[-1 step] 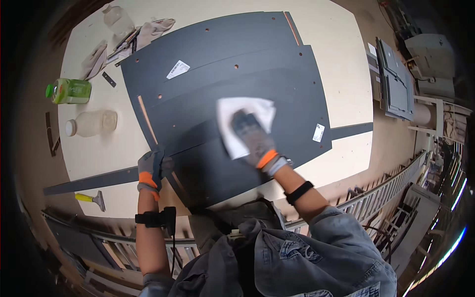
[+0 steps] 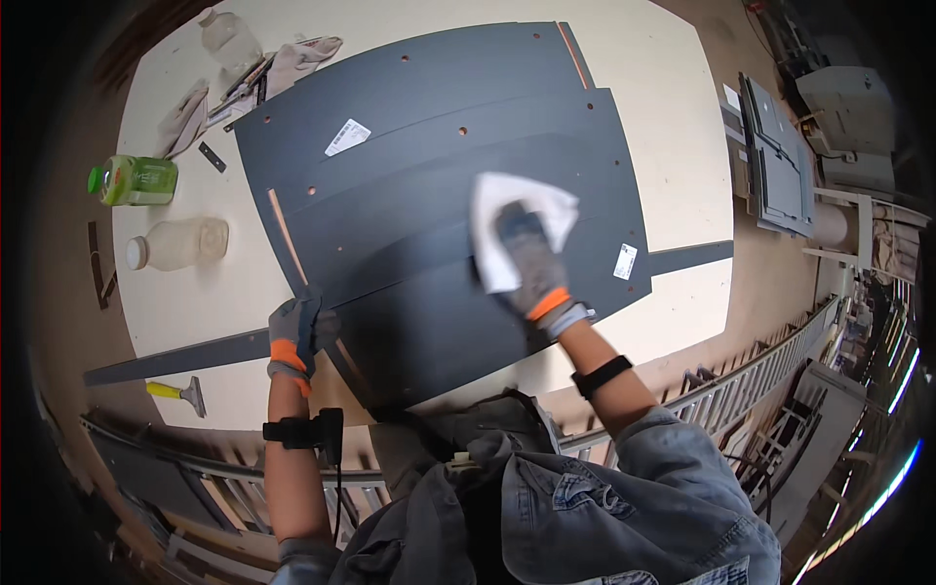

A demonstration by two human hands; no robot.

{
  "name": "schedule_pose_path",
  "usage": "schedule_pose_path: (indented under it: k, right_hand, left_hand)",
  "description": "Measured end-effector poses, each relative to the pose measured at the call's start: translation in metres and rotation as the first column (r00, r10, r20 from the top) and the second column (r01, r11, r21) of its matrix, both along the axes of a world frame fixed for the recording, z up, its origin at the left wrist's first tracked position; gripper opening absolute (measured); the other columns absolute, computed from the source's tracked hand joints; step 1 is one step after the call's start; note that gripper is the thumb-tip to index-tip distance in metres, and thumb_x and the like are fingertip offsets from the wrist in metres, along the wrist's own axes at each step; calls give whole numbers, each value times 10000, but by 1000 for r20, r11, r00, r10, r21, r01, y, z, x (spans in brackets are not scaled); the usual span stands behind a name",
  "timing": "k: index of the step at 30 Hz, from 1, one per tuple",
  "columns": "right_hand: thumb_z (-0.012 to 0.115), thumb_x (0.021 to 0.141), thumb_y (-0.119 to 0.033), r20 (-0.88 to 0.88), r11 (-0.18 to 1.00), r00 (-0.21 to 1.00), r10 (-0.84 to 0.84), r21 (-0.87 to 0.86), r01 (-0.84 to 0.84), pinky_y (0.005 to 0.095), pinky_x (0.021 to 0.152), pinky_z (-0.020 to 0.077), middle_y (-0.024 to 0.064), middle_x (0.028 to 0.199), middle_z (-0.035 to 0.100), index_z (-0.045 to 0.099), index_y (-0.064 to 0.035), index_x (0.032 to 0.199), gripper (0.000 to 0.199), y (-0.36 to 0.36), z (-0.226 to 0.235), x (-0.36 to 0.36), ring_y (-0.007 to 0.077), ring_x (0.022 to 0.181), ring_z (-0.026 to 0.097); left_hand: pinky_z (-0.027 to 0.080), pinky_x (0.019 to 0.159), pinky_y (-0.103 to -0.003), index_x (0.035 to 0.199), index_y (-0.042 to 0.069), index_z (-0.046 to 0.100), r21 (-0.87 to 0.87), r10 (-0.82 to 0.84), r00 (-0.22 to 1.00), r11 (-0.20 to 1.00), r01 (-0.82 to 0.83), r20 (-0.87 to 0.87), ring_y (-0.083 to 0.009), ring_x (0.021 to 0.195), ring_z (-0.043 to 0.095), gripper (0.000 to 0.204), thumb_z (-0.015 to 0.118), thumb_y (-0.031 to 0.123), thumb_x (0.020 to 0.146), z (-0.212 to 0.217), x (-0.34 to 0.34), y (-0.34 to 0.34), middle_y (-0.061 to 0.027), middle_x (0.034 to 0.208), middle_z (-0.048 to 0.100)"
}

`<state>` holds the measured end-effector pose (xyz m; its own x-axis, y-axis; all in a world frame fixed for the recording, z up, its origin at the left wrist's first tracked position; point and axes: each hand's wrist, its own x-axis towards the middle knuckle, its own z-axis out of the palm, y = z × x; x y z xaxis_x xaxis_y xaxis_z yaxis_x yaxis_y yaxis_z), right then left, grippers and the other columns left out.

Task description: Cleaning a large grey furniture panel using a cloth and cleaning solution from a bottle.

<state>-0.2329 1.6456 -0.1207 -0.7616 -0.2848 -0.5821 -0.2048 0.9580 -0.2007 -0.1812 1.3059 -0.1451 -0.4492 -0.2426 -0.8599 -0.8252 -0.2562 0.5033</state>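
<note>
My left hand [image 2: 297, 336], in a grey glove with an orange cuff, is closed over the near left edge of the top dark grey flat panel [image 2: 439, 292], fingers curled on its corner. My right hand [image 2: 531, 263], gloved the same way, lies flat with fingers spread on a white cloth [image 2: 517, 219], pressing it down onto the middle of that panel; it grips nothing else. The panel is the nearest of several dark grey boards stacked and fanned across the pale wooden table [image 2: 673, 127], each with small drilled holes and a white sticker.

Left of my left hand, a long dark grey strip [image 2: 175, 359] runs along the table's near edge, and a yellow-handled scraper [image 2: 175, 393] lies just in front of it. Further out on the left, a cloudy plastic jar [image 2: 177, 244] lies on its side, then a green bottle [image 2: 136, 180] beyond it. At the far left corner are a pair of pale work gloves [image 2: 292, 58] and a clear bottle [image 2: 229, 34].
</note>
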Motion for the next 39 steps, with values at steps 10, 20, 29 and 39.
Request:
schedule_pose_path:
  k: [10,20,29,39]
  right_hand:
    - [509,786,-153,-513,1000,858,5,-3,-8,420,1099,227,180,1299,459,456,-10,1255,494,-66,-25,28,292,1233,413]
    - [532,761,-248,-249,981,951,-182,-107,160,392,1127,159,181,1341,404,405,-2,1302,608,24,-18,15,316,1295,328]
    - [480,801,-273,-543,950,790,-285,-51,307,434,1134,56,191,1443,217,231,-5,1394,697,43,-25,-43,346,1383,105]
    - [519,789,-332,-441,695,828,347,-472,-543,422,1141,86,103,1412,348,409,-77,1316,595,-219,-6,-5,258,1377,192]
  left_hand:
    - [438,429,-278,749,101,525,-120,-87,996,989,87,0,-155,478,511,253,596,306,878,-4,-3,-1,-53,618,540]
    - [444,436,-262,799,78,517,-206,-117,992,973,105,-47,-158,483,523,326,601,386,869,0,0,9,-72,617,553]
    - [482,455,-263,777,55,515,-195,-77,997,978,70,-28,-167,492,550,304,583,332,883,-9,7,-4,-106,662,586]
    - [477,590,-303,943,8,636,-765,-316,948,618,182,-29,-187,664,599,193,569,111,794,-93,62,-28,-73,769,639]
